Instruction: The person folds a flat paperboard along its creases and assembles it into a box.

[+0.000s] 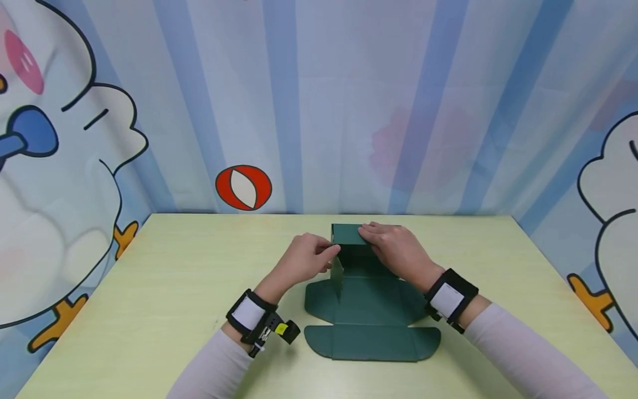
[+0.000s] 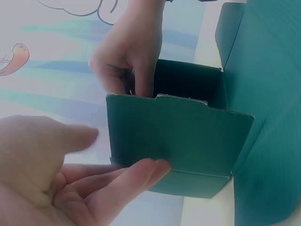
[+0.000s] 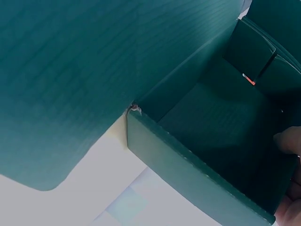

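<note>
A dark green cardboard box (image 1: 371, 299), partly folded, stands on the table with its lid spread toward me. At its left side, my left hand (image 1: 310, 256) touches a side flap (image 2: 178, 136) with its fingertips; the left wrist view shows the thumb apart from the cardboard. My right hand (image 1: 401, 249) grips the box's far wall (image 1: 347, 234) toward the right. In the right wrist view, that thumb (image 3: 288, 140) reaches inside the box while the other fingers stay outside, partly hidden. The side flap has a small tab along its edge.
The light yellow table (image 1: 199, 277) reaches back to a blue striped curtain (image 1: 329, 111) with cartoon figures. Rounded lid flaps (image 1: 319, 299) spread out on both sides of the box, and a front flap (image 1: 371, 343) lies nearest me.
</note>
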Tool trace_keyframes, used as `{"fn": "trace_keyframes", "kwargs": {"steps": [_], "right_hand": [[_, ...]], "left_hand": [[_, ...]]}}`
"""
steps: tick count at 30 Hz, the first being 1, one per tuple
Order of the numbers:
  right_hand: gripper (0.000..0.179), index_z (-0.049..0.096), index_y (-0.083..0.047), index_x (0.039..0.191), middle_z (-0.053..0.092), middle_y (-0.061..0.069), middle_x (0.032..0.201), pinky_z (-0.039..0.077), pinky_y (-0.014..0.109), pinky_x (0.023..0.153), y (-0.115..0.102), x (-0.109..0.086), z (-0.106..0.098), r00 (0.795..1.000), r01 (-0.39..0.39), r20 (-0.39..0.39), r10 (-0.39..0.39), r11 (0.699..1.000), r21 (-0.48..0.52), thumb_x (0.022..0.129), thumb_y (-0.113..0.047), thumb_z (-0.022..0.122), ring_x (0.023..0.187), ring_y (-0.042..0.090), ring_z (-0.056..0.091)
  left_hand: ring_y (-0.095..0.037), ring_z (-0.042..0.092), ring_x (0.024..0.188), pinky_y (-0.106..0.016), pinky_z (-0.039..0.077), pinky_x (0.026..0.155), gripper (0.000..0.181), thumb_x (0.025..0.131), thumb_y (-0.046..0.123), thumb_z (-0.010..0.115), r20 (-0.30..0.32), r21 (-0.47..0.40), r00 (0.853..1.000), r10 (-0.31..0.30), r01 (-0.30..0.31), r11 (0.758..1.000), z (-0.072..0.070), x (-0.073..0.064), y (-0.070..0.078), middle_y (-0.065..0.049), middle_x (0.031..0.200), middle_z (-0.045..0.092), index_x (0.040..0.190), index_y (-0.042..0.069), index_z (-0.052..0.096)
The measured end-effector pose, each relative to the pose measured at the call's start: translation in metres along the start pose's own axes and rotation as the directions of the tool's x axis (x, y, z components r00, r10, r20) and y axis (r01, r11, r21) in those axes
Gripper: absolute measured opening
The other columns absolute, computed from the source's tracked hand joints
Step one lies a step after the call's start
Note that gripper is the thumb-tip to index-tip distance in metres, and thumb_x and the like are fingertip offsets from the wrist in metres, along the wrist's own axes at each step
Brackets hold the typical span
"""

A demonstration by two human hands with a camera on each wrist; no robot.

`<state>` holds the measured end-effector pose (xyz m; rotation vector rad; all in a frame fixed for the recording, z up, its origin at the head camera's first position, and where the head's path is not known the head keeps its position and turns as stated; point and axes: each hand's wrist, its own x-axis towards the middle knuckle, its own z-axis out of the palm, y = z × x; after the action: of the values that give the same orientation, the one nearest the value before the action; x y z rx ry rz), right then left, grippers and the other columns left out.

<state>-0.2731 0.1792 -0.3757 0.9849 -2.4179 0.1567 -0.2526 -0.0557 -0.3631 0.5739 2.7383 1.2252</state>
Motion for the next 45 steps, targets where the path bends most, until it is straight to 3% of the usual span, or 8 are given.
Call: {"fn": "trace_keyframes", "kwargs": {"steps": [3, 6, 12, 19, 34, 37, 41, 45], "right_hand": [[0.042, 0.069, -0.006, 0.125, 0.071, 0.014, 0.123, 0.058, 0.044, 0.089, 0.0, 0.0, 0.0, 1.0, -0.006, 0.006, 0.006, 1.0, 0.0, 0.084, -0.003, 0.075, 0.112, 0.028, 0.069], [0.041, 0.068, -0.006, 0.126, 0.07, 0.014, 0.124, 0.058, 0.044, 0.089, 0.0, 0.0, 0.0, 1.0, -0.011, 0.014, 0.011, 1.0, 0.003, 0.085, -0.003, 0.075, 0.113, 0.029, 0.069], [0.041, 0.068, -0.005, 0.126, 0.07, 0.015, 0.124, 0.058, 0.045, 0.089, -0.001, 0.0, 0.0, 1.0, -0.006, 0.022, 0.006, 1.0, -0.006, 0.085, -0.004, 0.074, 0.113, 0.029, 0.069], [0.041, 0.067, -0.005, 0.127, 0.07, 0.015, 0.125, 0.057, 0.045, 0.09, -0.001, 0.0, 0.0, 0.999, 0.007, 0.044, -0.006, 1.0, -0.013, 0.087, -0.006, 0.073, 0.114, 0.029, 0.068], [0.042, 0.067, -0.005, 0.128, 0.069, 0.016, 0.126, 0.057, 0.044, 0.091, -0.001, 0.0, -0.002, 0.998, 0.011, 0.067, -0.01, 1.0, -0.017, 0.086, -0.007, 0.074, 0.115, 0.029, 0.068], [0.043, 0.066, -0.005, 0.128, 0.069, 0.016, 0.126, 0.057, 0.044, 0.091, -0.001, 0.0, -0.003, 0.998, 0.015, 0.067, -0.014, 1.0, -0.016, 0.086, -0.007, 0.074, 0.115, 0.03, 0.068], [0.043, 0.066, -0.004, 0.128, 0.069, 0.017, 0.126, 0.057, 0.044, 0.091, -0.001, 0.0, -0.003, 0.998, 0.02, 0.065, -0.019, 1.0, -0.008, 0.086, -0.005, 0.074, 0.115, 0.031, 0.068], [0.043, 0.066, -0.004, 0.128, 0.069, 0.017, 0.125, 0.058, 0.044, 0.09, -0.001, 0.0, -0.004, 0.998, 0.022, 0.061, -0.021, 1.0, -0.006, 0.086, -0.005, 0.074, 0.115, 0.031, 0.068]], "left_hand": [[-0.018, 0.074, 0.076, -0.029, 0.061, 0.07, 0.024, 0.1, 0.015, 0.057, 0.011, -0.034, 1.0, -0.005, 0.006, 0.999, -0.001, -0.001, -0.002, -0.014, 0.1, 0.076, 0.111, 0.001, 0.073], [-0.022, 0.075, 0.084, -0.033, 0.062, 0.075, 0.024, 0.096, 0.013, 0.063, -0.01, 0.005, 1.0, 0.004, -0.004, 1.0, 0.0, -0.001, -0.002, -0.014, 0.104, 0.076, 0.116, 0.0, 0.071], [-0.021, 0.075, 0.085, -0.034, 0.062, 0.076, 0.04, 0.085, 0.018, 0.078, -0.075, 0.057, 0.997, 0.008, -0.004, 0.998, 0.006, 0.004, -0.007, -0.011, 0.098, 0.077, 0.12, 0.002, 0.068], [-0.015, 0.067, 0.074, -0.028, 0.058, 0.068, 0.058, 0.08, 0.023, 0.083, -0.135, 0.114, 0.991, -0.001, 0.017, 0.993, 0.015, 0.011, -0.012, -0.006, 0.085, 0.072, 0.129, 0.001, 0.061], [-0.014, 0.05, 0.054, -0.024, 0.035, 0.049, 0.035, 0.082, 0.028, 0.081, -0.218, 0.19, 0.975, 0.052, -0.01, 0.982, 0.029, 0.022, -0.017, -0.002, 0.062, 0.052, 0.101, 0.006, 0.063], [-0.015, 0.057, 0.058, -0.025, 0.043, 0.051, 0.034, 0.084, 0.028, 0.08, -0.235, 0.222, 0.969, 0.082, -0.028, 0.975, 0.033, 0.024, -0.017, -0.004, 0.066, 0.058, 0.103, 0.005, 0.063], [-0.021, 0.07, 0.078, -0.033, 0.058, 0.068, 0.036, 0.085, 0.028, 0.078, -0.274, 0.267, 0.953, 0.132, -0.056, 0.962, 0.039, 0.028, -0.019, -0.008, 0.086, 0.071, 0.109, 0.004, 0.064], [-0.026, 0.072, 0.086, -0.04, 0.06, 0.073, 0.036, 0.088, 0.03, 0.075, -0.313, 0.276, 0.941, 0.13, -0.041, 0.96, 0.045, 0.031, -0.021, -0.011, 0.095, 0.072, 0.11, 0.003, 0.062]]}}
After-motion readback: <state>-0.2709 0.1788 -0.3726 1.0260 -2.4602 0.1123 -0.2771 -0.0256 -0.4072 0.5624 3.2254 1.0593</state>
